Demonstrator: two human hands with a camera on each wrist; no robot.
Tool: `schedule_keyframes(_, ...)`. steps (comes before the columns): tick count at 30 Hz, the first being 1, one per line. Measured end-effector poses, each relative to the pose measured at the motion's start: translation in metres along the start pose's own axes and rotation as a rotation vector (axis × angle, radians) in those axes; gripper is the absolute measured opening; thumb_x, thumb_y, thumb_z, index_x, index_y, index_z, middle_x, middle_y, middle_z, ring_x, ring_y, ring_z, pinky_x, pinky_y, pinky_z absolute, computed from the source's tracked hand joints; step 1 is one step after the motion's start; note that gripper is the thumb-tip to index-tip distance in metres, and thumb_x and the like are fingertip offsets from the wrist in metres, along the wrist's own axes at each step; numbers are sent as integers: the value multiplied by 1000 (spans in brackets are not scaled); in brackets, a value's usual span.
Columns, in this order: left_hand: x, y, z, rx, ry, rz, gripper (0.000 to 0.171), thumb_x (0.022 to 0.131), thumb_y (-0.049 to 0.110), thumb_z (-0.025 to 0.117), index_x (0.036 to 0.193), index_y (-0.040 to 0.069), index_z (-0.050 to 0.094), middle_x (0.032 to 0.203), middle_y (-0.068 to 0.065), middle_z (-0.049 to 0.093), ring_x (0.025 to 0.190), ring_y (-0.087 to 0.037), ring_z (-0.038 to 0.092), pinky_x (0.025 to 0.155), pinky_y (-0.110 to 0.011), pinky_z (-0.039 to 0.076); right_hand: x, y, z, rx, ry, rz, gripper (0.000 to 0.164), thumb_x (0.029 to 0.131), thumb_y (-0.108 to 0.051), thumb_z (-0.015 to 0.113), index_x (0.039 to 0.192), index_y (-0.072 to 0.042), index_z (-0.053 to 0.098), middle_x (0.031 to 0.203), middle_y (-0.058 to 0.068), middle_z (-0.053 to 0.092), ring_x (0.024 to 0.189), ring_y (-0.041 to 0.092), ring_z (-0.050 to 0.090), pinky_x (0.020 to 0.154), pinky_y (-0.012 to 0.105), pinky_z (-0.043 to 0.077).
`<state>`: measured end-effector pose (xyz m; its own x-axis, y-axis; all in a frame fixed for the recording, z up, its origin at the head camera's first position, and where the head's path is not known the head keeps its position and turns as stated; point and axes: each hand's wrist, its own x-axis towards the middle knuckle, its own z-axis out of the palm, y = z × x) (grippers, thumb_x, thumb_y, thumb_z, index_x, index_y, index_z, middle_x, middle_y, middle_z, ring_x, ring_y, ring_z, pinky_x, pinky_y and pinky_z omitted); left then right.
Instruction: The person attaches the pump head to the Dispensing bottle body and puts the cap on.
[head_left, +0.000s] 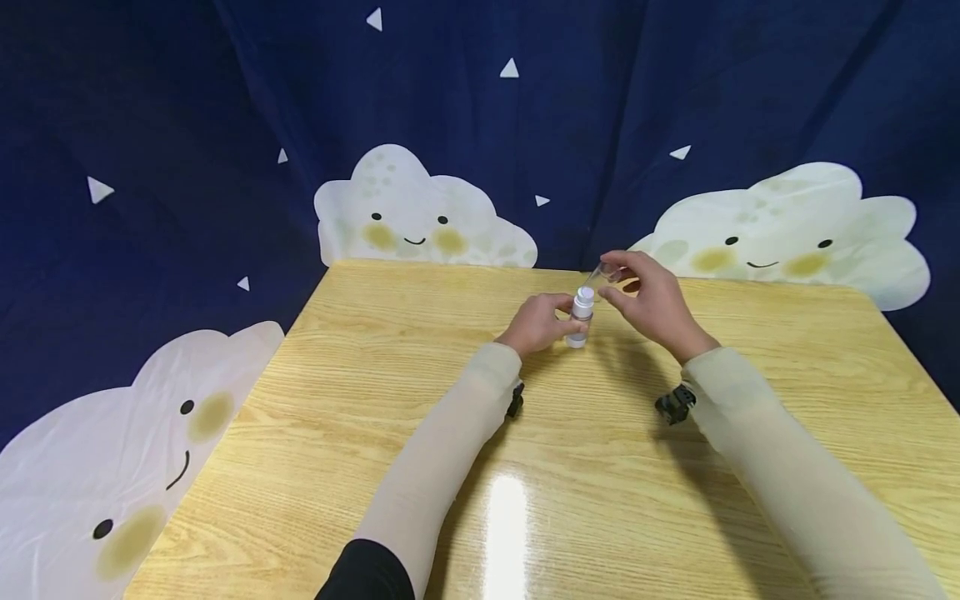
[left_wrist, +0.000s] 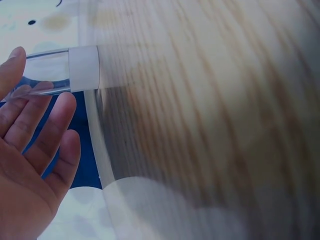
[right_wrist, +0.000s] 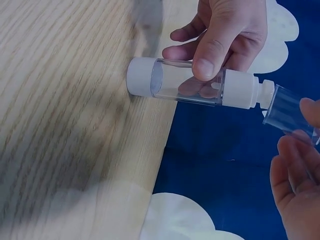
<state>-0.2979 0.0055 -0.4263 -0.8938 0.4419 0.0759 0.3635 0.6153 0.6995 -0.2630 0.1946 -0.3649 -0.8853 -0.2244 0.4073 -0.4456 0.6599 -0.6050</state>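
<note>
A clear pump bottle [head_left: 582,306] with a white base and white collar stands upright at the table's far side. My left hand [head_left: 537,323] grips its transparent body between thumb and fingers. In the right wrist view the bottle's white pump head [right_wrist: 266,94] is uncovered. My right hand [head_left: 654,302] pinches a clear cap [right_wrist: 287,110] by its far end. The cap is tilted, its open rim right at the pump head; whether they touch I cannot tell. In the left wrist view the white base [left_wrist: 84,68] shows, while the pump is out of view.
The wooden table [head_left: 360,433] spreads around both forearms, with a bright reflection near the front. Behind its far edge hangs a dark blue curtain [head_left: 570,108] with smiling clouds. Each wrist carries a small black camera [head_left: 675,406].
</note>
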Motion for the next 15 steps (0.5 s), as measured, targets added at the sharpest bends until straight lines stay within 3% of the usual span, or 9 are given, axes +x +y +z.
schedule_keyframes(5,0,0,0,-7,-4,-2,37,90,31,74,123,17,69,118,-5,73,99,-17,70,82,-26,55,4,-3,0,-31,-45,-17,31,92,-7,69,120,-2,60,117,18,64,104,33,61,85,52,53)
schedule_keyframes(15,1,-2,1,-18,-17,-28,38,91,34,72,125,17,68,120,-4,72,103,-17,69,87,-28,55,8,-1,5,-104,-111,-77,30,89,-6,71,118,-2,63,117,18,67,103,35,61,82,49,52)
